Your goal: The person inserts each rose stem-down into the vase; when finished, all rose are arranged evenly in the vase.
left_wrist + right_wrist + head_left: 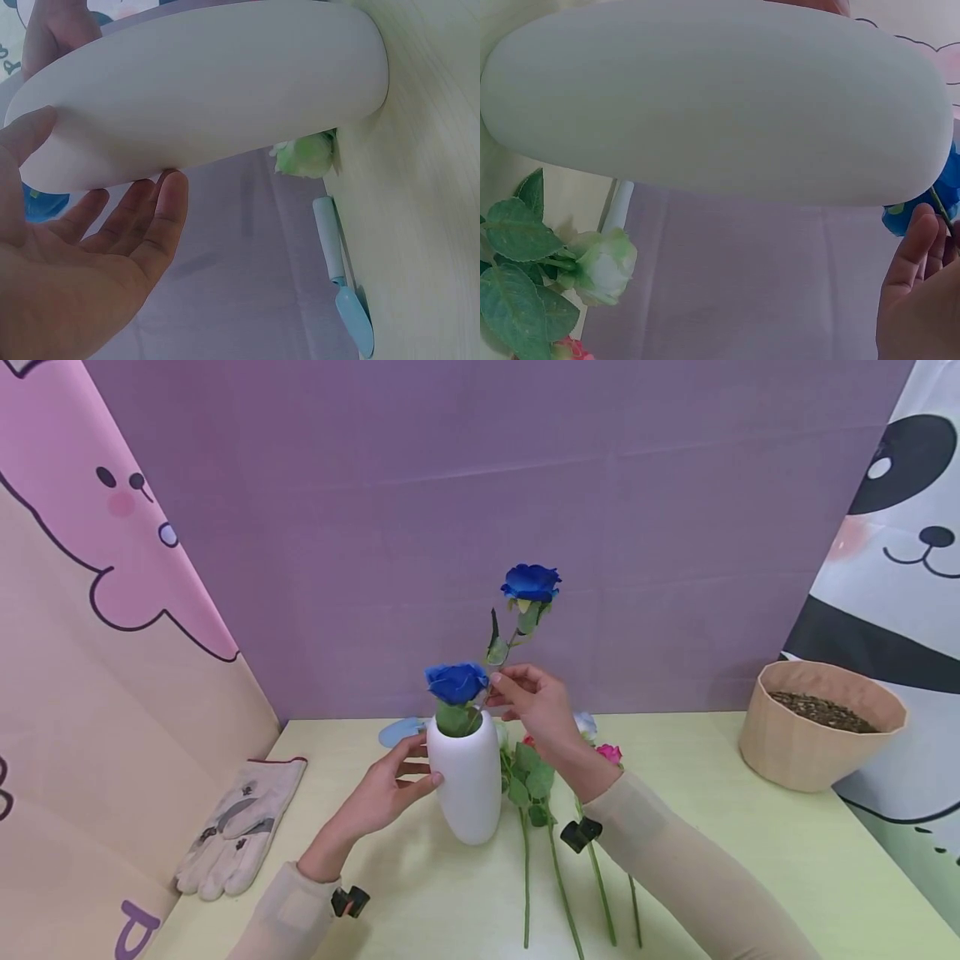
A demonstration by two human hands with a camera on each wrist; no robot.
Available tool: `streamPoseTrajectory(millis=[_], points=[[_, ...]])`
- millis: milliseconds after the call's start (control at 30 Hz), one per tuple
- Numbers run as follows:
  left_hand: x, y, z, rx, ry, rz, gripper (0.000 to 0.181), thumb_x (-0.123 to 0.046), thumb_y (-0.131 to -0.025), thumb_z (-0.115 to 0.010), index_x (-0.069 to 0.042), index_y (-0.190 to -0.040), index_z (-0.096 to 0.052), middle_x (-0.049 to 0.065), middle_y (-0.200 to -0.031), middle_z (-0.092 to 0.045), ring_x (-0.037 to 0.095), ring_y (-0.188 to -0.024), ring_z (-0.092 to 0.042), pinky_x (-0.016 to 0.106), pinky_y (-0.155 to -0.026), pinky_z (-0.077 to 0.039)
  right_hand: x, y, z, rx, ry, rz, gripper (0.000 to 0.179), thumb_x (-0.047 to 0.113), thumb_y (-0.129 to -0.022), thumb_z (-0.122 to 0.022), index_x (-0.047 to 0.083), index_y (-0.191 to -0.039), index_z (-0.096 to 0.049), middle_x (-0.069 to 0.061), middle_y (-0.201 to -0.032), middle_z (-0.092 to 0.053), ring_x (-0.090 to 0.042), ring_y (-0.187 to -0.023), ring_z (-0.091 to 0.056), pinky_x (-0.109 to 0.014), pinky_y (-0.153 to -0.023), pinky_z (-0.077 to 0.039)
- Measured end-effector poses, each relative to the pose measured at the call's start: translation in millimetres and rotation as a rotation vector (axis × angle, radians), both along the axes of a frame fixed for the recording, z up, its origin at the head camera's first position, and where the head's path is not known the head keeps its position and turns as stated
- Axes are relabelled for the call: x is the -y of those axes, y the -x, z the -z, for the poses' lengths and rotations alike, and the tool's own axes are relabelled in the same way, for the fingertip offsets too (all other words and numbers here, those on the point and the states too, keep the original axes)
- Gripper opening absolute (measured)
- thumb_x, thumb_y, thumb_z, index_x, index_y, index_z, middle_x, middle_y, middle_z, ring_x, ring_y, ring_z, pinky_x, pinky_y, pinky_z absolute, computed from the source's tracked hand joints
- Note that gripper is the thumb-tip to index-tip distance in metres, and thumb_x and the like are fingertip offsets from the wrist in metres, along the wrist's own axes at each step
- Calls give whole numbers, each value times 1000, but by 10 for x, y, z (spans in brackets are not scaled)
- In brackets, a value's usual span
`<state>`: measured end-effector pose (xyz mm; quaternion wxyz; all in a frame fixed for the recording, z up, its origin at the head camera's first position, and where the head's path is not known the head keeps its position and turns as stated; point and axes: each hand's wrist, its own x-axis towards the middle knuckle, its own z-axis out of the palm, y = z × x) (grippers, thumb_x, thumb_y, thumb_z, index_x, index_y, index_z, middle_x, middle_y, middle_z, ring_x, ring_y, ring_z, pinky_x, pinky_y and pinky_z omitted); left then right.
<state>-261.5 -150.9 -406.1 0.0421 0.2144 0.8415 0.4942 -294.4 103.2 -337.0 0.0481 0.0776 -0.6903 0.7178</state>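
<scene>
A white vase (467,789) stands upright on the table with one blue rose (456,682) in its mouth. My left hand (392,783) holds the vase's left side, thumb in front and fingers behind; the left wrist view shows the fingertips (174,187) against its wall. My right hand (542,710) pinches the stem of a second blue rose (531,583) just above and right of the rim. That bloom rises higher than the first, its stem slanting down towards the vase mouth. In the right wrist view the stem (940,208) passes at the fingertips.
Several cut flowers lie right of the vase, among them a pink one (609,753) and a white-green rose (604,266). A light blue trowel (343,277) lies behind the vase. Work gloves (243,827) are at left, a pot of soil (821,727) at right.
</scene>
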Motion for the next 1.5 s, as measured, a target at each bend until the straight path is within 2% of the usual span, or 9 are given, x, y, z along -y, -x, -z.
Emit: streamPoseTrajectory(millis=[233,367,667,767,1000,1167,1500], points=[[3,-3,-3,-7,-8,4,66,-38,-94,-69,-25,-151,-38,8,-142,-54,32,-125,-61,45,-101,-55,15,20,10,3,-102,-30,28,31,-95,-70,8,-111,-68,4,-94,-70,-17,-85,-65,-26,-62,-54],[-2,-9,-3,-2,-18,2,64,-37,-94,-69,-25,-149,-39,6,-140,-55,31,-124,-61,44,-99,-56,29,21,12,7,-114,-37,26,29,-96,-68,9,-112,-67,1,-96,-69,-24,-87,-62,-27,-61,-52],[-2,-3,-1,0,-19,5,62,-37,-94,-69,-28,-148,-40,5,-140,-55,32,-125,-61,43,-98,-56,47,2,-33,-8,-52,2,25,29,-98,-65,10,-115,-64,2,-96,-67,-16,-83,-62,-26,-62,-51],[-4,1,3,-4,-13,1,63,-38,-94,-69,-27,-148,-40,5,-140,-55,32,-125,-61,44,-99,-56,60,10,-48,-8,-65,6,24,27,-98,-65,10,-114,-65,1,-96,-68,-15,-82,-62,-26,-62,-52],[-3,3,15,-24,-11,13,62,-38,-94,-69,-27,-148,-40,4,-140,-55,29,-125,-61,40,-98,-57,87,31,-46,30,-109,-5,18,22,-97,-66,8,-109,-67,0,-95,-69,-20,-82,-62,-26,-59,-49],[0,6,21,-41,-11,15,61,-37,-95,-69,-27,-148,-40,5,-140,-55,32,-125,-61,40,-98,-57,86,39,-29,29,-109,-35,17,19,-97,-65,7,-108,-68,0,-95,-70,-15,-78,-60,-23,-56,-47],[-1,4,19,-11,-22,6,61,-37,-94,-70,-28,-148,-41,5,-140,-55,29,-123,-62,41,-98,-56,93,45,-22,20,-112,-27,20,23,-98,-65,7,-110,-69,2,-91,-67,-19,-80,-58,-24,-56,-46]])
